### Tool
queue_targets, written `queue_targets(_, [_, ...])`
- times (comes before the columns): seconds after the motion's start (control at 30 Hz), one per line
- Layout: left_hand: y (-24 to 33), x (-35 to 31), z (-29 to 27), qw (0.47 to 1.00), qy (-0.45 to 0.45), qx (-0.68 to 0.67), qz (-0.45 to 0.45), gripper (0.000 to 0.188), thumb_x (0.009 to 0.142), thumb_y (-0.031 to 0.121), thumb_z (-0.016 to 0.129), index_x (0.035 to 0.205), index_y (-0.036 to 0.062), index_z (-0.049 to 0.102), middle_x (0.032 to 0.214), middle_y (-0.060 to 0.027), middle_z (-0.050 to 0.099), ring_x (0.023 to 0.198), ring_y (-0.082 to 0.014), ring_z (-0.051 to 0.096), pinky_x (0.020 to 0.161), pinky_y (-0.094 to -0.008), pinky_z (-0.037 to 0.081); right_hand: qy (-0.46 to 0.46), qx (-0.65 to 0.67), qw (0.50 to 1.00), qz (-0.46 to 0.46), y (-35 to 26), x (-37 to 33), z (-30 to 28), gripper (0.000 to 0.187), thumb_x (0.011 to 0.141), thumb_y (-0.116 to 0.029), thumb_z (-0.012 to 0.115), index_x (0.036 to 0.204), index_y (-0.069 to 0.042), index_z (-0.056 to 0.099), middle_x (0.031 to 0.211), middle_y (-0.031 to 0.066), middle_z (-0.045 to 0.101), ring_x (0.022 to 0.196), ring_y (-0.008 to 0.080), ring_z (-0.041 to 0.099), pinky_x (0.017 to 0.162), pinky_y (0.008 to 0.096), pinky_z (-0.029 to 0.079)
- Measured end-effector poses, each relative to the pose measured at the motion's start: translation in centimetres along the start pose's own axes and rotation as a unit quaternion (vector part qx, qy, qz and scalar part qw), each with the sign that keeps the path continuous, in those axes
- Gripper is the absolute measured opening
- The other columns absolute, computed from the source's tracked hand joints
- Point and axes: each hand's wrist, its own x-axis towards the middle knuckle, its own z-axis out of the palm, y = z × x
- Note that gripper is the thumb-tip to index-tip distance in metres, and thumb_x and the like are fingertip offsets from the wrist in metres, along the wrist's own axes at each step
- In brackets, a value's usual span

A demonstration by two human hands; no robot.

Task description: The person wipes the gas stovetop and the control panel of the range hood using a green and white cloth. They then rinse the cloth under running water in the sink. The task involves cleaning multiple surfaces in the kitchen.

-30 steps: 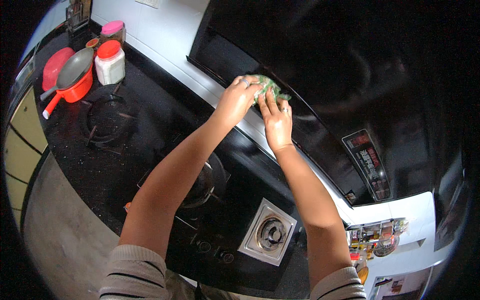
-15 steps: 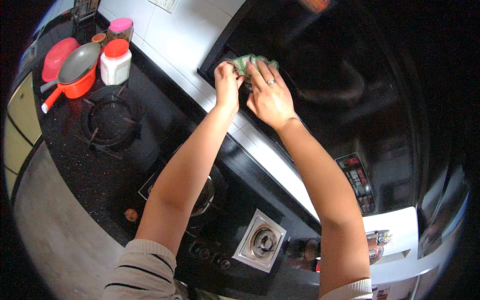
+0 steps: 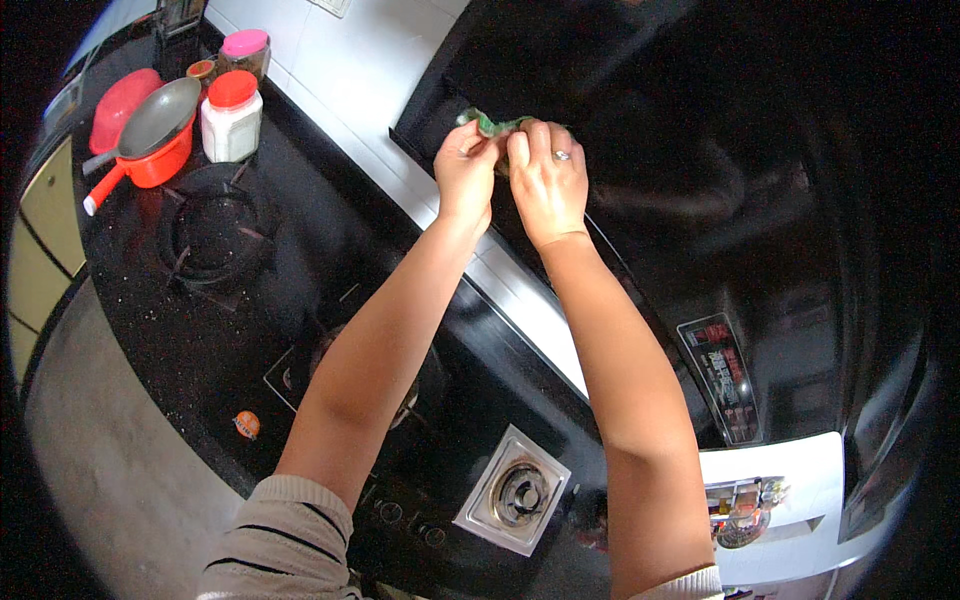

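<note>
Both of my hands are up at the lower left corner of a large glossy black panel [image 3: 680,200], which looks like a range hood above the stove. A crumpled green and white cloth [image 3: 488,124] shows between them. My left hand [image 3: 466,172] pinches one end of it with thumb and fingers. Close beside it, my right hand [image 3: 548,182], with a ring on one finger, is curled over the other end. Its fingertips and much of the cloth are hidden behind the knuckles.
Below lies a black countertop with a round burner [image 3: 215,235] and a square steel-plated burner [image 3: 515,490]. At the far left stand a red pot [image 3: 155,168], a grey pan [image 3: 162,120], a red-lidded white jar [image 3: 232,125] and a pink-lidded jar [image 3: 245,55]. White tiles [image 3: 375,50] cover the wall.
My right hand has gone from fingers stretched over the cloth to curled around it, and the cloth is more bunched. My left hand has shifted slightly right and down, closer to the right.
</note>
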Motion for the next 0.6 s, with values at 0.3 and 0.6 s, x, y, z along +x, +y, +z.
queue_targets(0.3, [-2.8,-3.4,2.1,0.781,-0.024,0.479,0.401,0.017,0.079,0.003,0.064,0.095,0.0086,0.065,0.133,-0.0133,0.047,0.129,-0.0364,0.037,0.108,-0.044,0.029,0.039,0.018,0.998,0.039,2.9,-5.9,-2.3,0.021,0.073,-0.012,0.061,0.092,-0.008,0.055,0.104,0.0043,0.057,0.099,0.0246,0.054,0.084,0.0381,0.043])
queue_targets(0.6, [-0.7,-0.7,-2.1,0.593,-0.173,0.611,0.494,0.041,0.079,0.013,0.066,0.12,0.0189,0.063,0.139,-0.0081,0.049,0.128,-0.0304,0.043,0.102,-0.0459,0.035,-0.014,-0.099,0.99,0.099,1.9,-5.8,-2.0,0.012,0.076,-0.019,0.059,0.083,-0.015,0.051,0.087,0.0008,0.053,0.09,0.0195,0.054,0.083,0.0377,0.043])
